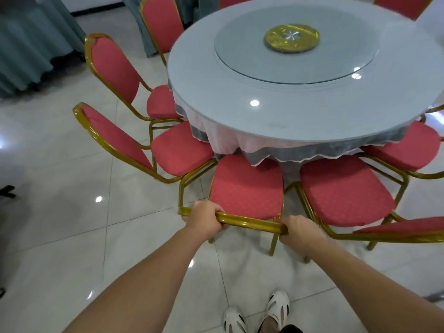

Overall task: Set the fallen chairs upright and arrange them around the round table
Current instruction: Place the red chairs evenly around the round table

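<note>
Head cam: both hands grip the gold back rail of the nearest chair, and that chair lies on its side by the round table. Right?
No. The head view shows the chair standing upright on its legs, seat up, by the round table. The rest holds: left hand and right hand both grip its gold back rail.

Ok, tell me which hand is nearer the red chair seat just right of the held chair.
Right. The right hand grips the held chair's gold back rail at its right end, beside that seat; the left hand grips the left end, farther off.
</note>
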Action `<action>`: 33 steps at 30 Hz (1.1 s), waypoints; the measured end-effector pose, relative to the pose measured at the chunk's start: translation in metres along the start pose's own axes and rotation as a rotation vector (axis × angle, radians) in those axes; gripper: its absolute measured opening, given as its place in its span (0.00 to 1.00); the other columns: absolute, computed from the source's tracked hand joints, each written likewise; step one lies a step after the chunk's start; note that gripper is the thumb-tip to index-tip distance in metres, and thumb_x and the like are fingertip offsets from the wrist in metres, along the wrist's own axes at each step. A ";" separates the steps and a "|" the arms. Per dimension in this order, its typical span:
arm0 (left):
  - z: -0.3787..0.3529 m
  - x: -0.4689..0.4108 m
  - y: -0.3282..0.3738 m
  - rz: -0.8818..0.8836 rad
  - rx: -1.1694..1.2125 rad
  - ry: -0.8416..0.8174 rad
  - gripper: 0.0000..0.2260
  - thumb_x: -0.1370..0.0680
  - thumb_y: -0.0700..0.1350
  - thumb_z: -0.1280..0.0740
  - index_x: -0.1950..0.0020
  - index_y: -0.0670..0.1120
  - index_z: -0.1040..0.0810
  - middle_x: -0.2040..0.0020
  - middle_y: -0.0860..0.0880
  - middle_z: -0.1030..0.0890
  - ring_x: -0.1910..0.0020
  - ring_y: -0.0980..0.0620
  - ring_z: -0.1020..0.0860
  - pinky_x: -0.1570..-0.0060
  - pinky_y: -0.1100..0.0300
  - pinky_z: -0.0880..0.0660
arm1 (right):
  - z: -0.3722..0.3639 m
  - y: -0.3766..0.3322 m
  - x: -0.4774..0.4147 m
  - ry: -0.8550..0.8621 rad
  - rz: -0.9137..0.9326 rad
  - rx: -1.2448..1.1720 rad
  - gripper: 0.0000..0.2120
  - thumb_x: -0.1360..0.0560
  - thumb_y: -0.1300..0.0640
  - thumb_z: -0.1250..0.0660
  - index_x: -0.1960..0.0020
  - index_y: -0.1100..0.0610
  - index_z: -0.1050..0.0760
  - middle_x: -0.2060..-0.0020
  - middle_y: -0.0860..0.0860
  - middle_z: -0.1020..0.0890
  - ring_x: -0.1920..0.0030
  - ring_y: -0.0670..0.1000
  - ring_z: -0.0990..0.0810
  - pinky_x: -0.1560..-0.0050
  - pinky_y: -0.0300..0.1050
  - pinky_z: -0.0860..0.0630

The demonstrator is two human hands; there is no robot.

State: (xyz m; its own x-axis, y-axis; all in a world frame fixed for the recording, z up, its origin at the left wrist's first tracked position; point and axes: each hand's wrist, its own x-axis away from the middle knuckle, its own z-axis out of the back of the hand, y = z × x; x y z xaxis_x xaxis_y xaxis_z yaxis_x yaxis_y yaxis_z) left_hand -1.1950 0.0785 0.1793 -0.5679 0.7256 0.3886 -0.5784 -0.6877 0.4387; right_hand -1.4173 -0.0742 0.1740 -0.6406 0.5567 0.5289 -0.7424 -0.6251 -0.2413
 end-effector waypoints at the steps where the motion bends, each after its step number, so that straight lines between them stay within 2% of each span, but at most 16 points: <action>1: 0.000 -0.004 0.002 0.022 0.019 -0.007 0.04 0.29 0.51 0.19 0.57 0.55 0.12 0.54 0.52 0.18 0.49 0.52 0.22 0.57 0.64 0.26 | 0.001 0.001 0.000 0.004 -0.005 -0.006 0.04 0.26 0.53 0.31 0.55 0.45 0.26 0.61 0.46 0.22 0.58 0.52 0.19 0.56 0.49 0.20; 3: 0.003 -0.012 0.007 0.035 0.028 -0.029 0.07 0.32 0.53 0.18 0.61 0.59 0.15 0.53 0.52 0.18 0.47 0.50 0.21 0.48 0.55 0.19 | 0.005 0.006 -0.002 0.017 -0.014 -0.024 0.05 0.26 0.53 0.31 0.55 0.45 0.26 0.60 0.47 0.20 0.57 0.52 0.19 0.55 0.49 0.20; 5: 0.004 -0.021 0.012 0.026 -0.004 -0.040 0.10 0.33 0.54 0.17 0.65 0.61 0.18 0.54 0.53 0.18 0.47 0.49 0.21 0.45 0.50 0.19 | 0.007 0.009 -0.006 0.020 -0.018 -0.032 0.04 0.26 0.54 0.31 0.54 0.46 0.25 0.59 0.47 0.20 0.57 0.52 0.18 0.54 0.50 0.19; 10: 0.007 -0.041 0.003 0.011 0.000 -0.056 0.10 0.32 0.54 0.18 0.65 0.60 0.18 0.52 0.50 0.18 0.48 0.50 0.21 0.44 0.51 0.19 | 0.008 0.009 -0.022 -0.005 0.021 -0.027 0.04 0.26 0.52 0.31 0.51 0.47 0.22 0.58 0.47 0.19 0.56 0.52 0.18 0.54 0.52 0.18; 16: 0.016 -0.062 -0.004 -0.018 -0.015 -0.094 0.07 0.32 0.56 0.18 0.63 0.59 0.15 0.60 0.56 0.17 0.46 0.48 0.21 0.45 0.46 0.19 | 0.008 0.003 -0.038 0.024 0.024 -0.024 0.06 0.26 0.51 0.32 0.49 0.46 0.23 0.58 0.46 0.20 0.58 0.52 0.18 0.55 0.53 0.18; 23: 0.023 -0.080 -0.008 -0.008 -0.030 -0.084 0.08 0.34 0.56 0.18 0.63 0.61 0.16 0.58 0.56 0.18 0.46 0.49 0.22 0.47 0.44 0.19 | 0.010 0.001 -0.055 0.048 0.027 -0.046 0.05 0.24 0.50 0.32 0.48 0.46 0.22 0.58 0.46 0.20 0.59 0.51 0.19 0.58 0.50 0.19; 27: 0.024 -0.079 -0.007 -0.028 -0.043 -0.066 0.07 0.32 0.55 0.18 0.62 0.60 0.16 0.59 0.56 0.18 0.44 0.49 0.24 0.46 0.44 0.19 | 0.007 0.001 -0.055 0.043 0.010 -0.090 0.07 0.25 0.50 0.32 0.47 0.45 0.23 0.57 0.45 0.20 0.57 0.51 0.19 0.55 0.52 0.18; 33: 0.034 -0.065 -0.016 -0.070 -0.055 -0.060 0.09 0.31 0.55 0.18 0.63 0.59 0.18 0.59 0.57 0.19 0.49 0.51 0.22 0.49 0.47 0.18 | 0.000 -0.009 -0.044 0.048 0.019 -0.165 0.07 0.22 0.51 0.33 0.44 0.48 0.25 0.56 0.47 0.19 0.56 0.51 0.19 0.54 0.52 0.18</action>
State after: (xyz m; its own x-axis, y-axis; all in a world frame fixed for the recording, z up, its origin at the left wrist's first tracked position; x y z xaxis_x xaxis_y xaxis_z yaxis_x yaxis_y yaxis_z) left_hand -1.1285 0.0430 0.1747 -0.4896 0.7709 0.4075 -0.6476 -0.6344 0.4221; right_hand -1.3825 -0.0936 0.1526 -0.6608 0.5733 0.4844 -0.7494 -0.5396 -0.3836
